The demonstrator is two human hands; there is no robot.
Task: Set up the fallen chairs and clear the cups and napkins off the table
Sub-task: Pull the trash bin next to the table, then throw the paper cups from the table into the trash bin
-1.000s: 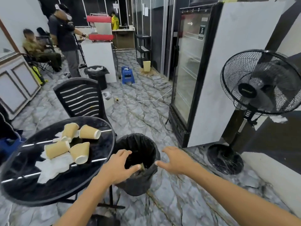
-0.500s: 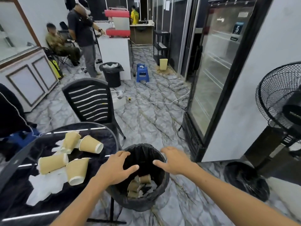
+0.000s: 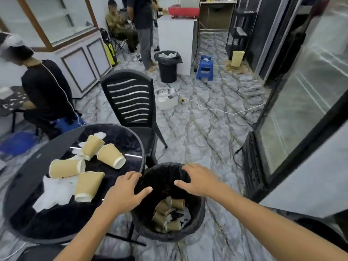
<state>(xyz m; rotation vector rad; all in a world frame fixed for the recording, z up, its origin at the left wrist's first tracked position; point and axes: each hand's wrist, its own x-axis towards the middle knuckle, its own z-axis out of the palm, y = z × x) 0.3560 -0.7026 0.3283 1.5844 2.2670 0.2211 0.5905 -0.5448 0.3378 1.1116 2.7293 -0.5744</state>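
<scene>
Several tan paper cups (image 3: 111, 156) lie tipped over on the round black table (image 3: 130, 140), among white napkins (image 3: 54, 193). A black bin (image 3: 195, 228) lined with a bag stands right of the table, with several cups (image 3: 166, 213) inside. My left hand (image 3: 125, 191) hovers over the bin's left rim, fingers spread, holding nothing. My right hand (image 3: 199, 180) hovers over the far right rim, also open and empty. An upright black slatted chair (image 3: 131, 102) stands behind the table.
A glass-door fridge (image 3: 301, 110) lines the right side. A white cable (image 3: 216, 109) crosses the marble floor. Farther back stand a second black bin (image 3: 167, 66), a blue stool (image 3: 205, 69) and a white counter (image 3: 176, 44). A person in black (image 3: 45, 95) sits at left; others are behind.
The view has swung left and downward, bringing the table, chair and bin's contents into fuller view. Both hands stay open above the bin and have spread slightly apart.
</scene>
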